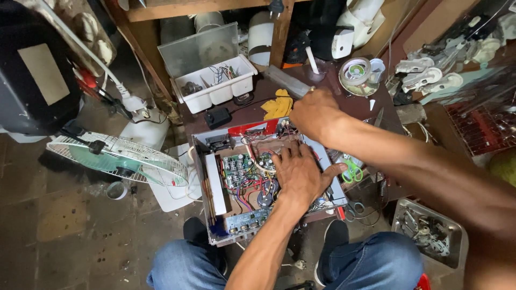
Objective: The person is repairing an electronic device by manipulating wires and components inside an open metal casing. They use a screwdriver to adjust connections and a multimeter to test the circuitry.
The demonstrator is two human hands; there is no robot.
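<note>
While we lean over the open metal chassis of an amplifier-like unit, which sits on the low brown workbench just above our knees, both hands are inside its frame. Our left hand lies flat with fingers spread, pressing on the wiring and circuit boards in the middle; it grips nothing. Our right hand is curled shut at the far rim of the case, seemingly around a slim tool whose tip barely shows by the knuckles; what the tool is we cannot tell.

To do this well, we judge that the flat hand should bear on the board's frame rather than on the upright capacitors, and keep the red and black leads clear of whatever the right hand works at, so nothing slips or shorts.

Around us, going down in size: a white fan grille lies on the floor to the left. A white compartment box behind the chassis holds loose wires and a small dark part. A grey metal tray at the right knee is filled with mixed metal scraps. A solder reel sits in a small round dish. Green-handled scissors lie just beside the chassis.
</note>
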